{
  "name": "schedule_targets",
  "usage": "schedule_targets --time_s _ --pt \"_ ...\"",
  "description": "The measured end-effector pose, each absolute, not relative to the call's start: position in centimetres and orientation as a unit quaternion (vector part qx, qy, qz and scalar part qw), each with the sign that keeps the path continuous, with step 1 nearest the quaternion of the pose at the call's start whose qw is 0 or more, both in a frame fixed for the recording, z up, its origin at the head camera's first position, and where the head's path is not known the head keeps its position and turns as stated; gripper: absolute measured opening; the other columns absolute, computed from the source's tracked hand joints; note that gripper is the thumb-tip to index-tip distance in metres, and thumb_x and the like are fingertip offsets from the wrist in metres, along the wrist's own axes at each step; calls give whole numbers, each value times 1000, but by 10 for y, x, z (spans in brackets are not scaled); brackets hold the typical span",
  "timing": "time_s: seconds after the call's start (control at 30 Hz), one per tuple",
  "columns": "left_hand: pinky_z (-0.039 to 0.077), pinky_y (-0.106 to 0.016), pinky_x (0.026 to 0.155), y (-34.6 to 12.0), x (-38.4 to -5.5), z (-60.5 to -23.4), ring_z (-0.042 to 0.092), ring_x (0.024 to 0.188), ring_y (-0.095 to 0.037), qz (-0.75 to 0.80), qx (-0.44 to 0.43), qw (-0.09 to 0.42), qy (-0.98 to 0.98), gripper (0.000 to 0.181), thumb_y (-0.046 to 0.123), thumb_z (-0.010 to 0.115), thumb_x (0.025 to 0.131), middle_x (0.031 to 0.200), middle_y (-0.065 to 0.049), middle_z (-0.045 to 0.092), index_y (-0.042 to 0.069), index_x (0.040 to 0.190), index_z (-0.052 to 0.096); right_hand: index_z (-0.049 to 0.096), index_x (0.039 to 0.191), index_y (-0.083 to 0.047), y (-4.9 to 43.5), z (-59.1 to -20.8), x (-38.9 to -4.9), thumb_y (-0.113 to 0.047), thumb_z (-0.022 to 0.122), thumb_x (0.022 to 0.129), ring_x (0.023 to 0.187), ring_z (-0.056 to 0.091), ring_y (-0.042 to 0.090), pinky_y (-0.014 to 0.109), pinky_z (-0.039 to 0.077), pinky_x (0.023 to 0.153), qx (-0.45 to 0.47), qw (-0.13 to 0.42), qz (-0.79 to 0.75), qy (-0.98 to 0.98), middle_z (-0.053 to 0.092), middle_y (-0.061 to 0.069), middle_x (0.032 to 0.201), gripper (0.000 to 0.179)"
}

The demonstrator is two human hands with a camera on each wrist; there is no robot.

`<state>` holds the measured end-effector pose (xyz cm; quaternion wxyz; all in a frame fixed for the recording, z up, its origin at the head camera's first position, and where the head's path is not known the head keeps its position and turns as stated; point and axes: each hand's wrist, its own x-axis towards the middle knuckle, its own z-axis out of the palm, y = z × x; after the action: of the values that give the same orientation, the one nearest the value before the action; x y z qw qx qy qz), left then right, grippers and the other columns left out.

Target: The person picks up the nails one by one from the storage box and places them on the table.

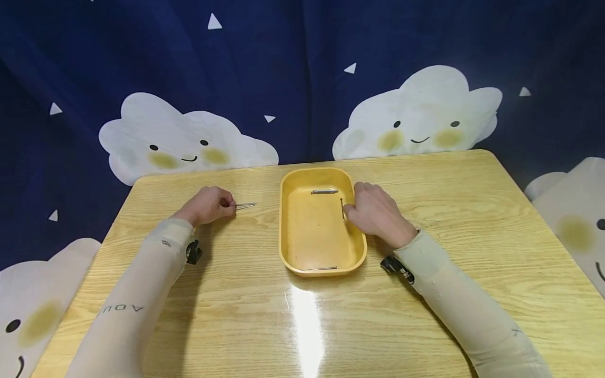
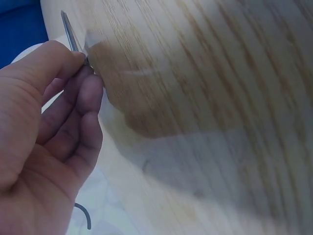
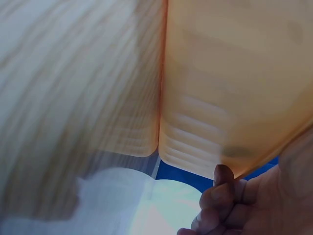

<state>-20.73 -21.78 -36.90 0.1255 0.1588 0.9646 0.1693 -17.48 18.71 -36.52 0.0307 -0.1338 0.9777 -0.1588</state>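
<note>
My left hand [image 1: 211, 205] pinches slim metal nails [image 1: 246, 205] between thumb and fingertips, over the table left of a yellow tray [image 1: 312, 231]. Their shanks point right, toward the tray. In the left wrist view a pointed nail end [image 2: 70, 30] sticks out past the fingertips, and the other fingers curl below. On the tray's right rim, my right hand [image 1: 375, 212] grips with the thumb inside and the fingers outside. Nails [image 1: 324, 191] lie together near the tray's far end. Another nail [image 1: 342, 208] is by the right thumb, and one more nail [image 1: 322, 269] lies along the near wall.
The pale wood table [image 1: 236, 315] carries the tray near its far edge. Behind it hangs a dark blue curtain [image 1: 293, 63] with white clouds and triangles. Black wrist mounts [image 1: 194, 252] sit under both sleeves.
</note>
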Motion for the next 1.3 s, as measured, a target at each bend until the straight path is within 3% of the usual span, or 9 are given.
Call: schedule_targets --time_s 0.3,0.53,0.83,1.3 --pt "46 -31 77 -220 -208 -370 57 76 -15 164 179 110 964 7 13 70 92 85 -3 76 10 93 76 56 102 2 187 -365 -175 -30 52 95 76 54 31 39 43 65 -132 33 -160 978 56 14 86 34" --pt "52 -38 82 -223 -207 -369 63 80 -18 146 194 96 965 8 13 68 94 89 -6 77 11 95 76 55 102 2 186 -365 -174 -30 51 96 78 54 31 39 43 65 -130 36 -159 978 56 14 87 33" --pt "47 -32 75 -223 -204 -363 58 74 -16 141 197 86 966 9 12 68 94 85 -5 75 9 96 77 55 103 3 186 -364 -173 -30 52 96 79 55 31 40 44 66 -132 34 -154 979 56 15 88 34" --pt "53 -38 77 -223 -200 -344 62 75 -18 134 188 69 971 12 14 66 95 84 -9 74 5 93 74 56 101 2 185 -364 -173 -30 53 96 76 55 30 39 43 64 -132 32 -164 977 57 14 87 33"
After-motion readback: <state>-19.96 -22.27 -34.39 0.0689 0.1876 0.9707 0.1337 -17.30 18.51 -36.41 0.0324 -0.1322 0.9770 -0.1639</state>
